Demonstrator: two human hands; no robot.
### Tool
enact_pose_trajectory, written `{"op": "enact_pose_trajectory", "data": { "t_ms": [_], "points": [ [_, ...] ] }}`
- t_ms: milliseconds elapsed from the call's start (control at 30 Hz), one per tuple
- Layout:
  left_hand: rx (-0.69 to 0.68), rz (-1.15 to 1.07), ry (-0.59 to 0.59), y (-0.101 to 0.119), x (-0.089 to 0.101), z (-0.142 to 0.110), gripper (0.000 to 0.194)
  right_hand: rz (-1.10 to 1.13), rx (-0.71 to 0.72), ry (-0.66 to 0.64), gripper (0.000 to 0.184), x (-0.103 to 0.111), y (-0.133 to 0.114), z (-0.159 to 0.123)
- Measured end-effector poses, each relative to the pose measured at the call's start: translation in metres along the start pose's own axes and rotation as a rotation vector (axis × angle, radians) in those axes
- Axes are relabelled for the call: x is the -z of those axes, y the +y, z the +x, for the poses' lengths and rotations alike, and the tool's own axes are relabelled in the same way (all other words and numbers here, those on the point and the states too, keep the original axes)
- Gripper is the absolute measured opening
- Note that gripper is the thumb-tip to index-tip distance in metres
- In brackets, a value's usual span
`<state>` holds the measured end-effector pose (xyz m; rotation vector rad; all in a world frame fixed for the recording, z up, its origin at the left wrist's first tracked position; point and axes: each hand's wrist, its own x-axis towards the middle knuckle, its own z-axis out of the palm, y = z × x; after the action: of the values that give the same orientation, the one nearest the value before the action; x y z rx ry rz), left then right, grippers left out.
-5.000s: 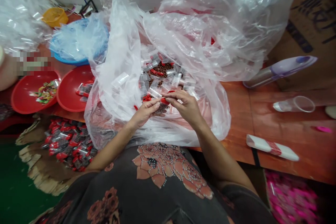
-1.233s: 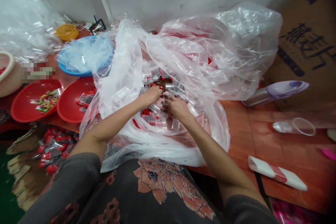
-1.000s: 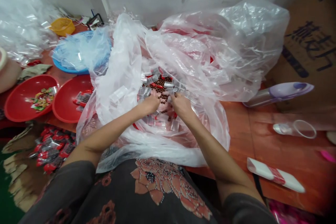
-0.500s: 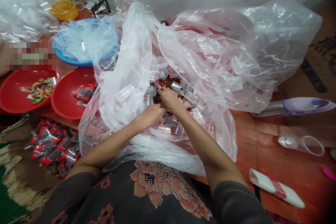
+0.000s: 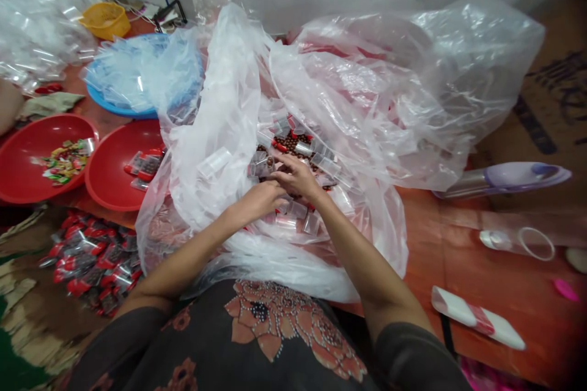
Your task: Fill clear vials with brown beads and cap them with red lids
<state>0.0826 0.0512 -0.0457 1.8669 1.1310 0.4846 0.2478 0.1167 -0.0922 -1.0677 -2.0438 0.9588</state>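
Note:
My right hand [image 5: 297, 179] is over the heap in the white plastic bag, its fingers stretched left and apart. Its fingertips are beside the mouth of a clear plastic cup [image 5: 260, 165] with small brown balls at its opening. Whether they touch it, I cannot tell. Just below and left, my left hand [image 5: 262, 200] has its fingers curled inward, partly behind the right; what it holds is hidden. Loose brown balls [image 5: 293, 144] lie among several clear cups with red parts. The white bag [image 5: 229, 98] spreads open around both hands.
At left stand two red bowls [image 5: 107, 186], a blue basin [image 5: 98, 98] of clear plastic and a yellow bowl [image 5: 106, 21]. Red-capped packs [image 5: 98, 256] are piled lower left. A clear scoop [image 5: 518, 177] and white packet [image 5: 479, 317] lie right. Another person's arm shows far left.
My right hand has drawn back slightly from the loose balls, its fingers more spread. The left hand stays close below it. The whole view has shifted a little.

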Motion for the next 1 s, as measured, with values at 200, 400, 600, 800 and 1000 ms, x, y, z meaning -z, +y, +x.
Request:
{"op": "enact_pose_trajectory", "data": {
  "t_ms": [200, 400, 600, 800, 1000],
  "points": [
    [0.098, -0.370, 0.342, 0.019, 0.005, -0.004, 0.035, 0.477, -0.215, 0.147, 0.054, 0.020, -0.031, -0.032],
    [-0.048, -0.767, 0.217, 0.030, -0.005, 0.004, 0.047, 0.634, -0.350, 0.281, 0.040, 0.027, -0.058, -0.057],
    [0.127, -0.992, 0.171, 0.042, -0.002, -0.003, 0.053, 0.541, -0.371, 0.388, 0.040, 0.041, -0.049, -0.079],
    [0.271, -1.088, 0.210, 0.051, 0.008, -0.014, 0.048, 0.150, -0.446, 0.359, 0.026, 0.046, -0.018, -0.086],
    [0.316, -1.069, 0.207, 0.044, 0.008, -0.019, 0.042, -0.245, -0.408, 0.225, 0.030, 0.043, -0.018, -0.079]
  ]
}}
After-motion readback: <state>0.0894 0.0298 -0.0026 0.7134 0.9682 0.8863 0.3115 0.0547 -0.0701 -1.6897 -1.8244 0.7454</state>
